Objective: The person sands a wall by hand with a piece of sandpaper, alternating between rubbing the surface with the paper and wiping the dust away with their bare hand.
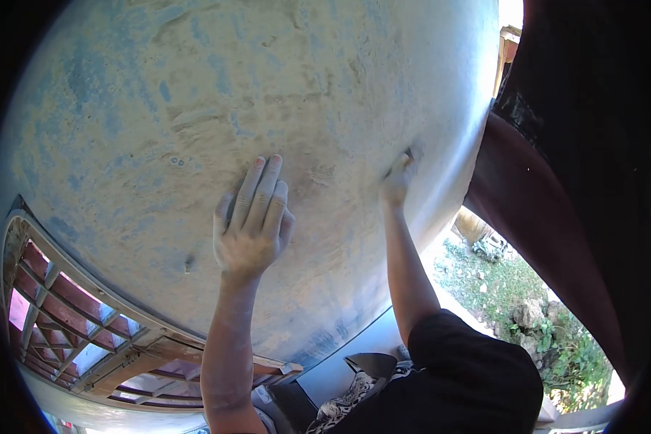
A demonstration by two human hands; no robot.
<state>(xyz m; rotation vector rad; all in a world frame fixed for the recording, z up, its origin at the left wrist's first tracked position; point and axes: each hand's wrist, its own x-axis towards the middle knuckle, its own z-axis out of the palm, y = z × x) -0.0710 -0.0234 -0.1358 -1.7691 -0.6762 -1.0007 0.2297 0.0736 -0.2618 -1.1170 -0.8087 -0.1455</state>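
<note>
A large curved vehicle panel (282,123), its paint worn to patchy grey, tan and blue and coated in dust, fills most of the view. My left hand (252,231) lies on it palm down, fingers stretched out, dust over the skin. Farther right, near where the panel curves away, my right hand (398,181) is against the surface with its fingers curled. A small dark patch shows at its fingertips, but I cannot make out what it holds.
An opening with a slatted grille (72,318) borders the panel at lower left. Dark reddish cloth or sheeting (542,195) hangs at right. Beyond it lie rocks (529,315) and green plants (579,354). A patterned black-and-white cloth (351,401) shows below.
</note>
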